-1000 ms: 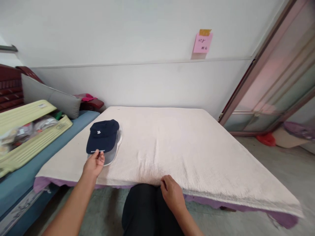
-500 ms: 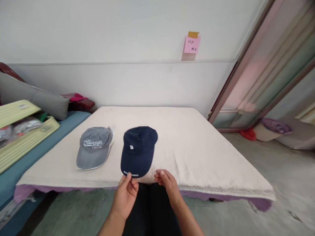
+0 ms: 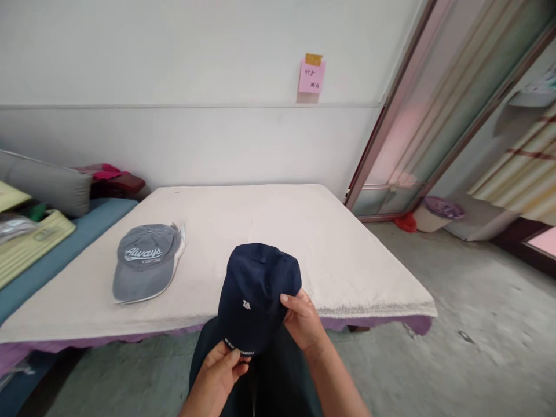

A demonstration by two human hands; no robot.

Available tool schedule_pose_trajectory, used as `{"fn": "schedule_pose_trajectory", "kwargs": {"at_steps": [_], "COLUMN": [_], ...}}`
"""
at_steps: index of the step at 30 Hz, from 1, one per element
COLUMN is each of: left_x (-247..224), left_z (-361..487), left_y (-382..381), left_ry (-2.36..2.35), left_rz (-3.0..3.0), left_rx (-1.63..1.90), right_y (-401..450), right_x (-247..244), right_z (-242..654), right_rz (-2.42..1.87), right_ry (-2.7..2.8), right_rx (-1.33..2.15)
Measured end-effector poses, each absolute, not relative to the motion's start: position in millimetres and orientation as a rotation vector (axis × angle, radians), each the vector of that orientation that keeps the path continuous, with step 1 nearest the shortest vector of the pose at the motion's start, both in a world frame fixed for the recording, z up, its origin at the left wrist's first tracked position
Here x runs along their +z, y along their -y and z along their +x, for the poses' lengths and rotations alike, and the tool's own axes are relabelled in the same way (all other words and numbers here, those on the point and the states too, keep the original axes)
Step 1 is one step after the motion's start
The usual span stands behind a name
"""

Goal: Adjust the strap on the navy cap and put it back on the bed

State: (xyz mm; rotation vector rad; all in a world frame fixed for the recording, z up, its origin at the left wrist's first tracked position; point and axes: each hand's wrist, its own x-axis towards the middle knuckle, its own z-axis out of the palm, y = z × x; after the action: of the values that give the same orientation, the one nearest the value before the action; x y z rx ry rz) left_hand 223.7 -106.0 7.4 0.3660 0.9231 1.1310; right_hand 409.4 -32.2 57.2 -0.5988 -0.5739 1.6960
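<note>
Table (image 3: 304, 231), cream cover (image 3: 208, 208) over purple layer (image 3: 377, 322); gray cap (image 3: 145, 263) at left, white edge (image 3: 181, 242) showing beneath.

Home, likely a bedroom or living area; exact room unclear. Long grey fabric pillow (image 3: 54, 184) on a teal-blue padded surface (image 3: 106, 209), bed or bench, can't tell. Broad flat top under a cream textured cloth (image 3: 208, 226), purple fabric edging (image 3: 377, 322) below. Yellow-and-cream striped curtain (image 3: 516, 174), pinkish metal-framed glazed partition (image 3: 395, 104), pale household bin with purple liner (image 3: 428, 220). Plain white wall (image 3: 226, 58), pink handwritten paper note (image 3: 311, 76) taped up. Bare grey concrete-looking floor (image 3: 486, 289).
</note>
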Motion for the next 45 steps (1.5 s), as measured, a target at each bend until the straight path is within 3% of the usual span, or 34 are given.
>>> {"fn": "schedule_pose_trajectory", "kwargs": {"at_steps": [9, 15, 21, 28, 37, 45], "left_x": [12.9, 33.7, 69.7, 57.5, 73.3, 86.1], "left_z": [178.4, 156.8, 160.7, 137.3, 137.6, 157.9], "left_y": [93.9, 80.4, 79.2, 87.0, 96.6, 96.3], "left_ry": [-0.599, -0.658, -0.746, -0.531, -0.93, -0.996], "left_rz": [0.233, 0.189, 0.371, 0.232, -0.084, 0.141], "left_rx": [1.114, 1.082, 1.228, 1.178, 1.317, 1.312], "right_y": [58.1, 69.2, 68.7, 71.6, 66.8, 71.2], "right_x": [56.2, 57.4, 53.3, 54.9, 54.0, 60.5], "right_z": [421.7, 424.9, 418.5, 407.6, 394.2, 405.6], "right_rz": [-0.607, -0.708, -0.734, -0.742, -0.618, -0.51], "right_ry": [0.834, 1.187, 1.186, 1.122, 1.257, 0.88], "right_rx": [1.798, 1.984, 1.919, 1.798, 1.916, 1.904]}}
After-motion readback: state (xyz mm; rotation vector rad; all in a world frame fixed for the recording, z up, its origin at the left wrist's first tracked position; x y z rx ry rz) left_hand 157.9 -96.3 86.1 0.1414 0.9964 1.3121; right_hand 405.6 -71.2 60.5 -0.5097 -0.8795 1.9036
